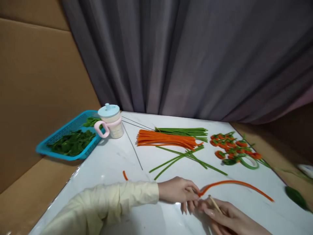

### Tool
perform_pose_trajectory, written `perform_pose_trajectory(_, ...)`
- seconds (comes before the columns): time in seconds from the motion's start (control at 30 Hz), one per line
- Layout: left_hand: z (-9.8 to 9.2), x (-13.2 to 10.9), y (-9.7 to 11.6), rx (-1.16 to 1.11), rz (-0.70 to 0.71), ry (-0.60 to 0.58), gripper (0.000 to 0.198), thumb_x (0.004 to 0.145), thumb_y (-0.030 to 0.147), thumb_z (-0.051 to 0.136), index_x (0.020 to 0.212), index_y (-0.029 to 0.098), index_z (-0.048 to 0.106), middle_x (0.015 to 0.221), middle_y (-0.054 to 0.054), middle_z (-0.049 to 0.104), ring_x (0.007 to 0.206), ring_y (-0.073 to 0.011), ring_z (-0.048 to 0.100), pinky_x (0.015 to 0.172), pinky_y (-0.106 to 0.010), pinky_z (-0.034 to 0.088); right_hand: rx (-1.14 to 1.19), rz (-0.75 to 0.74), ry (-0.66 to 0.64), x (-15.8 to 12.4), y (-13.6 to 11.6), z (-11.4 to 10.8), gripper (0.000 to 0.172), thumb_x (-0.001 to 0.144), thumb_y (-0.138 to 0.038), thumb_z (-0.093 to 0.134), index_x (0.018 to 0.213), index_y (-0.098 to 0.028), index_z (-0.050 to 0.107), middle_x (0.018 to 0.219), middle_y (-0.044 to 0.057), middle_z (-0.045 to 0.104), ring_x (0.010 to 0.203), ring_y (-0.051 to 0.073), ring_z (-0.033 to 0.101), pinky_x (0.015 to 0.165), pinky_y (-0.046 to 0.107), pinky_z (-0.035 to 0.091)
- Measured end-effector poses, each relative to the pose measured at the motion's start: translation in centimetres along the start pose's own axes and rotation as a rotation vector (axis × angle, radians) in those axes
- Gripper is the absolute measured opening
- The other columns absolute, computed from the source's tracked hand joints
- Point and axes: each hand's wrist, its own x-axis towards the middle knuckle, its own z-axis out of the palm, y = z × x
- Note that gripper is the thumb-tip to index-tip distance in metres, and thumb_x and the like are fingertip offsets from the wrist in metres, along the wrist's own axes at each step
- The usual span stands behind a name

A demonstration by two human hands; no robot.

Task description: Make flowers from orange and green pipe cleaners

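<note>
My left hand (179,191), in a pale yellow sleeve, is closed in a pinch on one end of an orange pipe cleaner (234,182). The rest of the pipe cleaner arcs away to the right above the table. Just right of it, my right hand (230,215) has its fingers wrapped round a thin wooden stick (215,205); the stick's lower part is hidden in the hand. The fingertips of both hands are close together, and I cannot tell whether they touch. A short orange piece (125,175) lies beyond my left forearm.
On the white table (110,166) lie bundles of orange pipe cleaners (166,138) and green pipe cleaners (183,131), with several loose green stems (171,160). At right are orange flower pieces (230,145) and green tape (249,162). A lidded cup (116,129) stands by a blue basket (73,156) of leaves.
</note>
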Motion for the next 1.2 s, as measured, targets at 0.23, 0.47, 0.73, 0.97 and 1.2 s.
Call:
perform_pose_trajectory(0.23, 0.5, -4.1, 3.7, 1.113, 0.441, 0.036, 0.049, 0.088, 0.019, 0.046, 0.133, 0.003, 0.035, 0.139, -0.024, 0.036, 0.131, -0.0290, 0.032, 0.108, -0.043, 0.029, -0.416, -0.310, 0.361, -3.3, 1.3, -1.0, 0.042, 0.089, -0.042, 0.045, 0.121, -0.016, 0.055, 0.101, 0.011, 0.062, 0.094, 0.022, 0.057, 0.086, 0.031, 0.044)
perform_pose_trajectory(0.47, -0.5, -2.4, -0.1, 1.495, 0.481, 0.160, 0.043, 0.096, 0.020, 0.030, 0.139, 0.014, 0.028, 0.143, -0.014, 0.035, 0.135, -0.0219, 0.027, 0.110, -0.040, 0.029, -0.523, -0.314, 0.431, -1.4, 1.9, -0.7, 0.037, 0.092, -0.028, 0.033, 0.125, -0.011, 0.033, 0.056, -0.003, 0.053, 0.044, 0.013, 0.048, 0.050, 0.023, 0.039)
perform_pose_trajectory(0.73, 0.8, -1.7, 0.8, 1.637, 0.510, 0.444, 0.054, 0.096, 0.027, 0.031, 0.142, 0.004, 0.013, 0.144, -0.021, 0.028, 0.136, -0.0235, 0.022, 0.108, -0.039, 0.033, -0.536, -0.412, 0.395, 3.1, 1.0, -0.5, 0.016, 0.085, -0.017, 0.045, 0.097, -0.021, 0.034, 0.060, -0.005, 0.054, 0.048, 0.013, 0.051, 0.048, 0.021, 0.034)
perform_pose_trajectory(0.97, 1.9, -2.0, -1.1, 1.845, 0.652, 0.421, 0.046, 0.093, 0.019, 0.037, 0.134, 0.000, 0.031, 0.132, -0.019, 0.049, 0.127, -0.0256, 0.041, 0.105, -0.036, 0.036, -0.630, -0.500, 0.385, 2.8, 1.4, -0.6, 0.019, 0.085, -0.016, 0.049, 0.102, -0.019, 0.041, 0.073, -0.001, 0.058, 0.057, 0.013, 0.055, 0.051, 0.021, 0.041)
perform_pose_trajectory(1.2, 2.2, -1.7, -1.2, 1.826, 0.559, 0.399, 0.043, 0.092, 0.023, 0.036, 0.130, 0.003, 0.042, 0.136, -0.016, 0.045, 0.128, -0.0249, 0.040, 0.104, -0.037, 0.038, -0.992, -0.804, 0.394, 1.9, 1.7, -4.2, 0.023, 0.092, -0.021, 0.044, 0.109, -0.014, 0.057, 0.112, 0.014, 0.061, 0.109, 0.024, 0.055, 0.093, 0.041, 0.047)
